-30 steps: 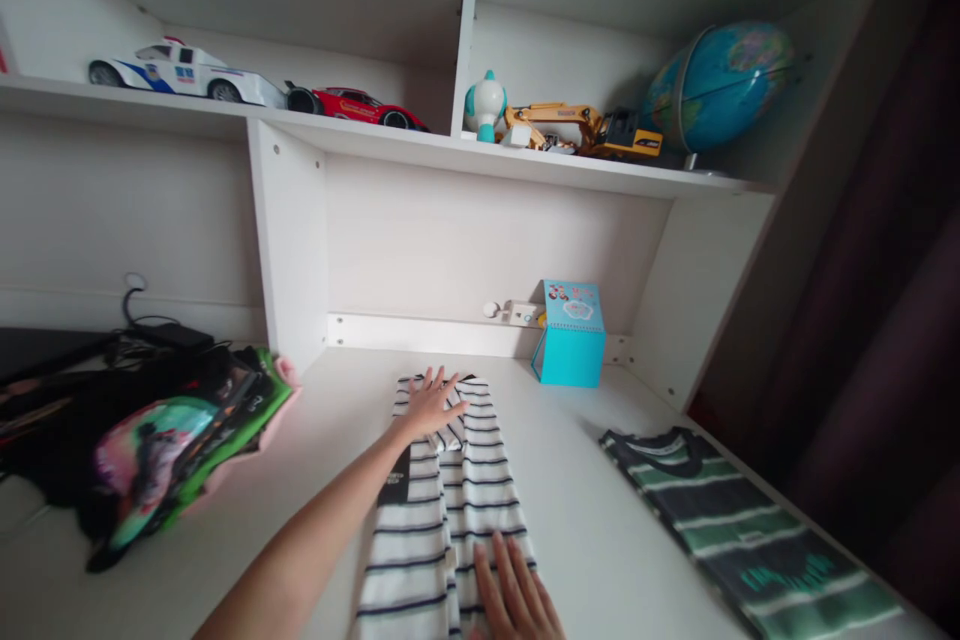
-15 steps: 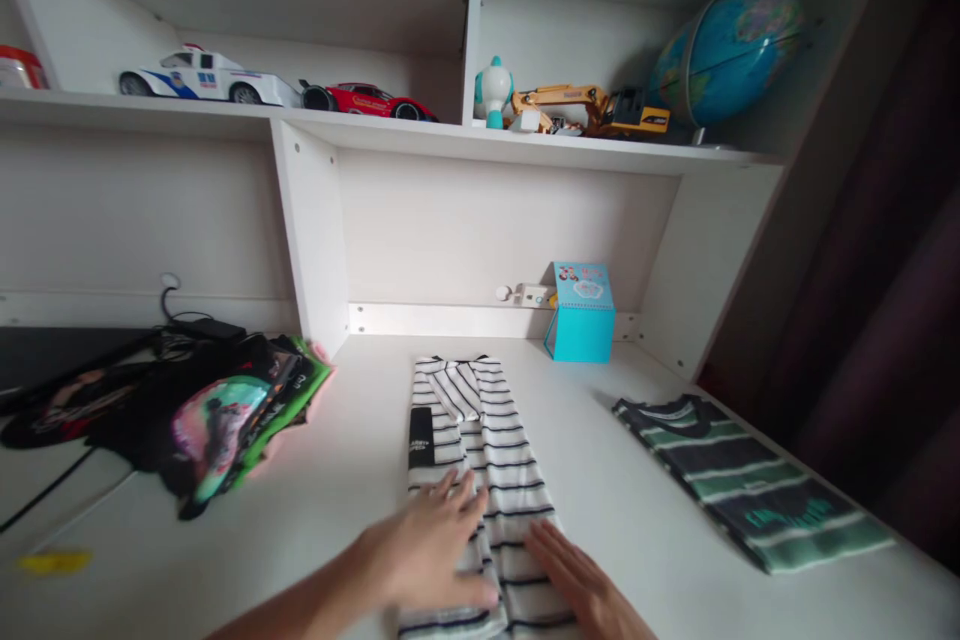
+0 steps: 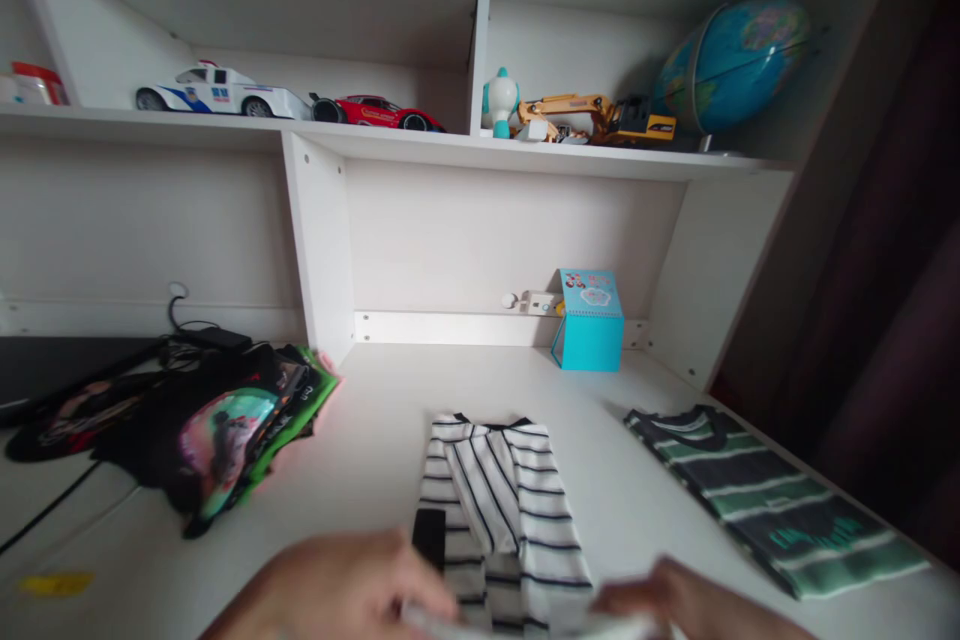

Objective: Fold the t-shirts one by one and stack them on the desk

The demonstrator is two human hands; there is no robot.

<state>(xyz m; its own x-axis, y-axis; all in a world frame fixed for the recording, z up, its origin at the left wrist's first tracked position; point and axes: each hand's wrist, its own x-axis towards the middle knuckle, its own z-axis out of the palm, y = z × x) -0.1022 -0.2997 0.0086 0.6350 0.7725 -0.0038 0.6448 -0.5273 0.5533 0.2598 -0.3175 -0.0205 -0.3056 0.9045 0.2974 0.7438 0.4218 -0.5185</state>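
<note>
A white shirt with black stripes (image 3: 480, 480) lies folded lengthwise on the desk, its collar end away from me and a black patch on its left side. At the bottom of the view, my left hand (image 3: 352, 585) is closed on the left side of the shirt's near end. My right hand (image 3: 675, 600) pinches the right side of that same end. The near edge looks raised between both hands, blurred and partly cut off by the frame. To the right lies a folded green and grey striped T-shirt (image 3: 772, 500).
Dark and green clothes (image 3: 232, 430) are piled on the left, near a cable and a yellow object (image 3: 56, 584). A turquoise desk calendar (image 3: 591, 340) stands at the back. Shelves above hold toy cars (image 3: 217, 92), a toy excavator (image 3: 600, 118) and a globe (image 3: 750, 60).
Both hands have gone from lying flat on the striped shirt to gripping its near end, which has come up. The shirt has shifted toward me.
</note>
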